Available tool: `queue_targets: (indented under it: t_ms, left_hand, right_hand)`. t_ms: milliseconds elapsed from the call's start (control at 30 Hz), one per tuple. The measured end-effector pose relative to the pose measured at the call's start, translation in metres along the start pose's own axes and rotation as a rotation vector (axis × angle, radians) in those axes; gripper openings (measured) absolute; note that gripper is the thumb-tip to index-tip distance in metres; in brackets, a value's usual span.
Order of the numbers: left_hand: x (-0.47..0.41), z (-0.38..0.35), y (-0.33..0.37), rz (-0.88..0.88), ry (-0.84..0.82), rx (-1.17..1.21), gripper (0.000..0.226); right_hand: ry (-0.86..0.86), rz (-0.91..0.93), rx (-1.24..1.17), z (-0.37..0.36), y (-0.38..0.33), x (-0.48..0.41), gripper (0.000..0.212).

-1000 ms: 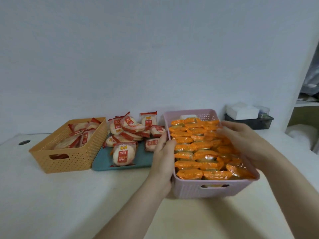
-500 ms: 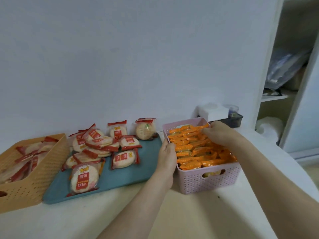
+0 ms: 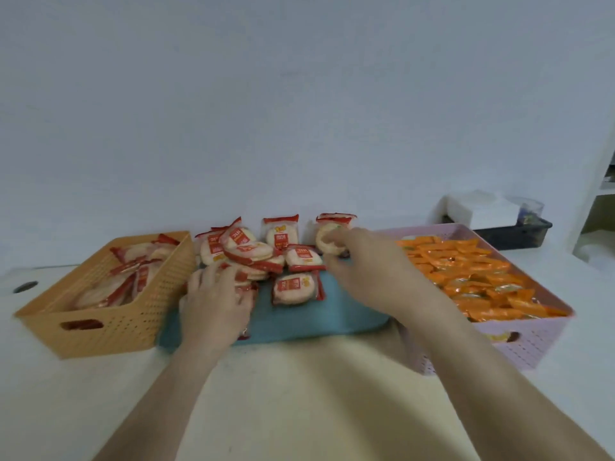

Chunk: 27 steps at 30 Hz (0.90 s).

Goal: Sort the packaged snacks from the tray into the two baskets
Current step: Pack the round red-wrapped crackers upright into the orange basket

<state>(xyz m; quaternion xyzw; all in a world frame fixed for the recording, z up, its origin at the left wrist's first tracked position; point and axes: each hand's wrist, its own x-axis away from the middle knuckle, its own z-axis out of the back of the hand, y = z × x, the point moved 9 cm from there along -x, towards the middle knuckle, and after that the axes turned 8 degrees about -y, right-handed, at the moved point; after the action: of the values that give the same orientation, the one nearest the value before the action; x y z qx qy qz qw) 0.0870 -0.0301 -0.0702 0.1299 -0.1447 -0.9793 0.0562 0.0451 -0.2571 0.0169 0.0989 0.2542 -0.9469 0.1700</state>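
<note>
Both hands over teal tray [image 3: 299, 324]. Left hand [image 3: 216, 302] flat on near-left red-white packets [image 3: 248, 251]; right hand [image 3: 369, 264] pinching far-right packet [image 3: 327, 241]. Orange basket [image 3: 109, 322] left, pink basket [image 3: 529, 344] right.

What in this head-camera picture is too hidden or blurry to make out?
- Red print on the white round snack packets: too blurred to read.
- Whether the left hand grips a packet: the hand's back covers its fingers.
- Bottom of the orange plastic basket: covered by packets.
- Black tray's contents: small, blurred.
</note>
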Motion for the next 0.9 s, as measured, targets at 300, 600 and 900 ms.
queue_targets:
  t_ms: [300, 600, 900]
  left_hand:
    - [0.014, -0.014, -0.006, -0.018, 0.029, 0.828, 0.007]
    - [-0.005, -0.021, -0.028, -0.098, -0.091, 0.273, 0.038]
    - [0.009, -0.031, -0.013, 0.008, -0.292, 1.110, 0.022]
  right_hand:
    - [-0.334, 0.034, -0.490, -0.133, -0.019, -0.027, 0.057]
    - [0.000, -0.250, -0.471, -0.117, 0.052, -0.046, 0.029]
    - [-0.029, 0.007, -0.540, -0.102, -0.001, -0.040, 0.050]
